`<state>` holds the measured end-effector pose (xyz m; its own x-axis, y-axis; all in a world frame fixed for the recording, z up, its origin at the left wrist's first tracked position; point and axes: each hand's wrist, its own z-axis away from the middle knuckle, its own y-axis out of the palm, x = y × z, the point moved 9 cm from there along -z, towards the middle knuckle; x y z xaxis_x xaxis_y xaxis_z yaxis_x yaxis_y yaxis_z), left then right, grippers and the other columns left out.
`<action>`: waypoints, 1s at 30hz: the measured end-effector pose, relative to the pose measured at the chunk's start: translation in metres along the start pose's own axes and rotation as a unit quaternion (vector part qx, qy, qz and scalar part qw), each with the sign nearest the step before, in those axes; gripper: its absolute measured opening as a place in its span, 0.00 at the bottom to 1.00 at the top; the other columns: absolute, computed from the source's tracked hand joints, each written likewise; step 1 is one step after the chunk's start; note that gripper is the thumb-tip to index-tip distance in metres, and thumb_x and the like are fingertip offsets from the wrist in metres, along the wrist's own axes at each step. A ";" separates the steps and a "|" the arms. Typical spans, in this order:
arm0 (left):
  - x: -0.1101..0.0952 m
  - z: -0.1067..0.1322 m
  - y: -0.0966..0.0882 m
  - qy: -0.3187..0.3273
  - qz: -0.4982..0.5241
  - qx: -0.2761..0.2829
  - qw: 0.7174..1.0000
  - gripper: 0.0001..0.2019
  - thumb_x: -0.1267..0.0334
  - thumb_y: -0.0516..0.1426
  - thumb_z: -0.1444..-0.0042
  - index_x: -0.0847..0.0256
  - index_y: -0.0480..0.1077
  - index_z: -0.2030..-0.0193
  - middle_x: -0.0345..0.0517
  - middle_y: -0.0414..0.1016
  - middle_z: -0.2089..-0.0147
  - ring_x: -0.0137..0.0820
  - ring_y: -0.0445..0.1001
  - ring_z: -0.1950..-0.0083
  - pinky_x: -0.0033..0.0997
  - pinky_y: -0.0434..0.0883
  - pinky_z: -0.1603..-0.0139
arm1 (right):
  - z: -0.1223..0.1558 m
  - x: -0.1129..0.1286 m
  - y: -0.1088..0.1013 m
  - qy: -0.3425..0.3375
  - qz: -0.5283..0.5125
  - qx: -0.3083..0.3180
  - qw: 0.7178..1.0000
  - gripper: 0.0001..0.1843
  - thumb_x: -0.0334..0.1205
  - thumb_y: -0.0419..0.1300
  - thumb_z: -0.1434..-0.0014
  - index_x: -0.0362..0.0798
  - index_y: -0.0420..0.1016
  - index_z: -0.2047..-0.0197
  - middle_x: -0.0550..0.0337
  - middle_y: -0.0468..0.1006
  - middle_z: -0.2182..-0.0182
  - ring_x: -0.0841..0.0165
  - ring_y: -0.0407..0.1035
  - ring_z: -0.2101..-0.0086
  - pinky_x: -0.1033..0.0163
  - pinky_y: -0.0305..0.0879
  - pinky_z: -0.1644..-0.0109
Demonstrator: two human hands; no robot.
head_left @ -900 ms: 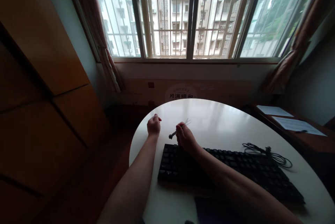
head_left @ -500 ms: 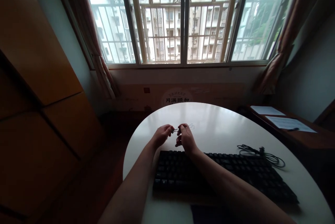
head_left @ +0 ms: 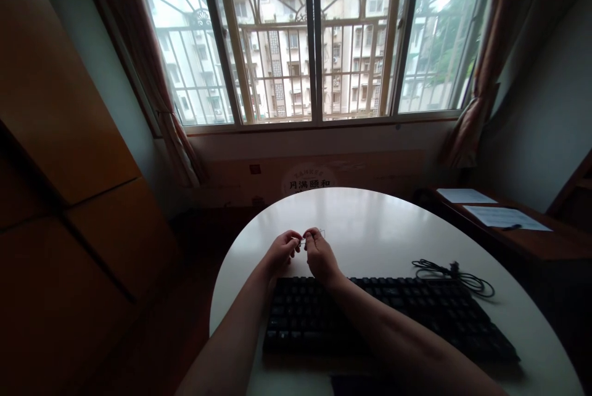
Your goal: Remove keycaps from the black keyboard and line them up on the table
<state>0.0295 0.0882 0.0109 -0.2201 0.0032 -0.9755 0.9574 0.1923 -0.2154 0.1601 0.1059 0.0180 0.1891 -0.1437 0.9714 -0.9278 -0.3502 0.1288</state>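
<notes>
From the head view, both hands meet over the round white worktop (head_left: 383, 223), just beyond the far left end of a black keyboard (head_left: 393, 316). The left hand (head_left: 279, 253) and right hand (head_left: 319, 257) are fingertip to fingertip, fingers pinched on a thin wire tool (head_left: 318, 233) held between them. It is too small to make out further. To the right lies a coiled black cable (head_left: 456, 274), well apart from the hands.
</notes>
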 end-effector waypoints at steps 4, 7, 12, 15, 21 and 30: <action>0.007 -0.001 -0.004 -0.020 0.036 -0.027 0.999 0.12 0.60 0.55 0.51 0.62 0.70 0.60 0.37 0.66 0.76 0.24 0.62 0.78 0.19 0.56 0.84 | -0.003 -0.005 -0.004 0.019 -0.015 -0.024 0.999 0.09 0.46 0.54 0.39 0.50 0.69 0.63 0.64 0.70 0.74 0.72 0.62 0.78 0.70 0.55 0.79; 0.013 -0.002 -0.015 -0.029 0.071 -0.064 0.995 0.12 0.59 0.53 0.50 0.61 0.69 0.61 0.36 0.63 0.77 0.24 0.61 0.79 0.20 0.58 0.82 | -0.008 -0.008 -0.009 0.038 -0.032 -0.042 0.998 0.10 0.47 0.53 0.38 0.50 0.67 0.62 0.65 0.69 0.73 0.73 0.60 0.80 0.71 0.54 0.81; 0.020 -0.005 -0.034 -0.040 0.094 -0.130 0.986 0.12 0.57 0.52 0.47 0.60 0.67 0.60 0.35 0.61 0.74 0.22 0.61 0.77 0.20 0.62 0.79 | -0.014 -0.013 -0.017 0.083 -0.072 -0.076 0.991 0.09 0.47 0.48 0.37 0.51 0.63 0.61 0.67 0.65 0.74 0.74 0.58 0.84 0.72 0.50 0.87; 0.025 -0.013 -0.036 -0.061 0.066 -0.143 0.986 0.12 0.57 0.55 0.46 0.61 0.68 0.58 0.38 0.64 0.71 0.22 0.64 0.76 0.20 0.63 0.79 | -0.013 -0.012 -0.019 0.101 -0.110 -0.097 0.984 0.09 0.45 0.45 0.36 0.51 0.61 0.61 0.67 0.64 0.74 0.75 0.58 0.85 0.73 0.49 0.89; 0.028 -0.043 -0.036 -0.086 -0.034 -0.130 0.987 0.12 0.60 0.62 0.48 0.63 0.70 0.60 0.41 0.69 0.69 0.23 0.67 0.78 0.21 0.63 0.83 | -0.011 -0.012 -0.023 0.130 -0.190 -0.125 0.965 0.08 0.45 0.47 0.37 0.50 0.61 0.62 0.68 0.63 0.76 0.77 0.56 0.84 0.74 0.48 0.87; 0.016 -0.067 -0.055 -0.003 -0.160 -0.152 0.975 0.08 0.63 0.55 0.41 0.59 0.64 0.55 0.43 0.73 0.62 0.22 0.67 0.79 0.22 0.63 0.81 | -0.012 -0.017 -0.027 0.179 -0.248 -0.145 0.941 0.08 0.46 0.51 0.41 0.51 0.61 0.62 0.69 0.64 0.78 0.77 0.54 0.85 0.74 0.43 0.85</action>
<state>-0.0390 0.1436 0.0097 -0.4967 -0.1111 -0.8608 0.7401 0.4638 -0.4869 0.1786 0.1287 0.0004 0.5500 0.3091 0.7759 -0.8125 -0.0173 0.5828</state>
